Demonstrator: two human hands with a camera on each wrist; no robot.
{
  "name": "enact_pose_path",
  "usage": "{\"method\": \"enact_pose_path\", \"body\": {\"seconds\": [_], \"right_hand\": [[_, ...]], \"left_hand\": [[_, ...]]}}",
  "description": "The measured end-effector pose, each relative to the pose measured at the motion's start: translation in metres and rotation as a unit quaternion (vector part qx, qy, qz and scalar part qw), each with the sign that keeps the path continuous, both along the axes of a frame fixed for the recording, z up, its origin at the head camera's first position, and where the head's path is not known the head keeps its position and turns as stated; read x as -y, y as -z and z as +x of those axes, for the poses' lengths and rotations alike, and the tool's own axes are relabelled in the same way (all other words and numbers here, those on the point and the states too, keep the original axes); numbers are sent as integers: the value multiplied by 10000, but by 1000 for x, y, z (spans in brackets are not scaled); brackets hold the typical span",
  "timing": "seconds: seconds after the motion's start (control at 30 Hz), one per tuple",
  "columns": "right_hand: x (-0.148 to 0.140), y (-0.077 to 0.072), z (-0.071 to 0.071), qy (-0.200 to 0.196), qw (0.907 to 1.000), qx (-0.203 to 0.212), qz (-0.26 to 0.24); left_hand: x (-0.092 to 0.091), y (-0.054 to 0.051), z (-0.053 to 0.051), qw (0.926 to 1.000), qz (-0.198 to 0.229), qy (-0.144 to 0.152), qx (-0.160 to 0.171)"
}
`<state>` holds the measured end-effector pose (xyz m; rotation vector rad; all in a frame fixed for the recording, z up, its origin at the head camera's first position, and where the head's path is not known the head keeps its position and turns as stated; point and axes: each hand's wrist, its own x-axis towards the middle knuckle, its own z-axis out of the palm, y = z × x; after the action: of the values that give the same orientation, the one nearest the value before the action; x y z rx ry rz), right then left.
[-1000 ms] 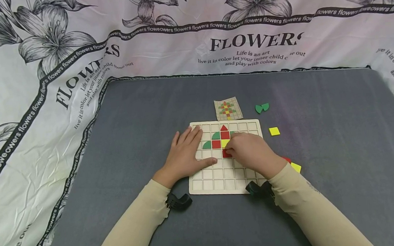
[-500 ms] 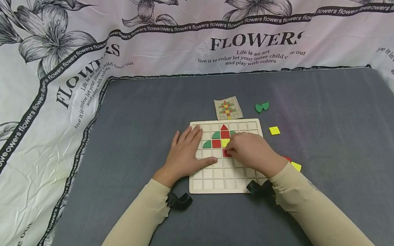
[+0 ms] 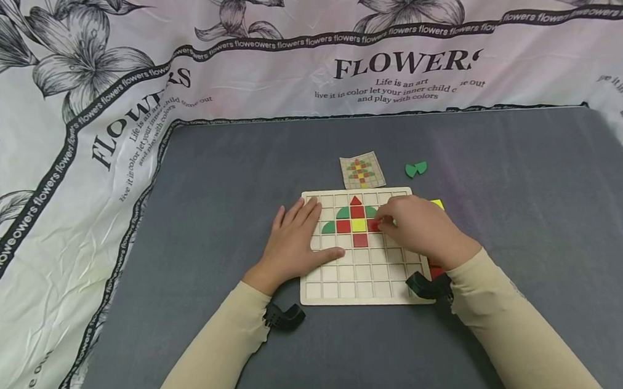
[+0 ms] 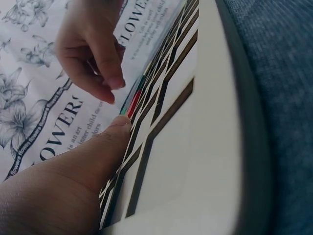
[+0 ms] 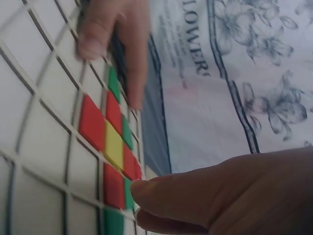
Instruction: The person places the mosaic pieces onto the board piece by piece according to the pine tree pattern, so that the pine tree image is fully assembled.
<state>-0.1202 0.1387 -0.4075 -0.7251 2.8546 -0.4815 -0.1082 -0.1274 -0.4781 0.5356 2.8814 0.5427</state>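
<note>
A pale gridded board (image 3: 347, 289) lies on the grey table. Set in its upper part are a red triangle (image 3: 355, 201), red squares such as the lowest one (image 3: 360, 240), a yellow square (image 3: 358, 225) and green rounded pieces (image 3: 328, 227). My left hand (image 3: 296, 242) rests with spread fingers on the board's left side, its thumb along the grid. My right hand (image 3: 428, 227) is over the board's right side, bent fingertips at the red square (image 3: 372, 225) right of the yellow one. The left wrist view shows a gap between its thumb and index finger, with no piece visible there.
Behind the board lies a small pattern card (image 3: 362, 171), with two loose green pieces (image 3: 416, 169) to its right. A yellow piece (image 3: 438, 204) and a red piece (image 3: 436, 270) lie right of the board, partly hidden by my right hand and arm.
My right hand has moved right from the lowest red square, uncovering it and the right-hand red square. It now covers part of the loose yellow piece. My left hand stays in place.
</note>
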Motion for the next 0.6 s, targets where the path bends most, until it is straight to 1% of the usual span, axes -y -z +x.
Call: {"method": "enact_pose_path", "body": {"seconds": [0.1,0.23,0.43,0.6], "right_hand": [[-10,-2,-1,166,9997,177,-6],[-24,-2,1,303,9991,294,-63],[-42,-5,2,372,9988,270,-185],[-54,-6,1,415,9987,252,-172]], "left_hand": [[0,1,0,10000,-4,5,30],[0,2,-1,10000,-43,32,39],[0,2,-2,10000,-30,31,-13],[0,1,-2,10000,7,31,-19]]}}
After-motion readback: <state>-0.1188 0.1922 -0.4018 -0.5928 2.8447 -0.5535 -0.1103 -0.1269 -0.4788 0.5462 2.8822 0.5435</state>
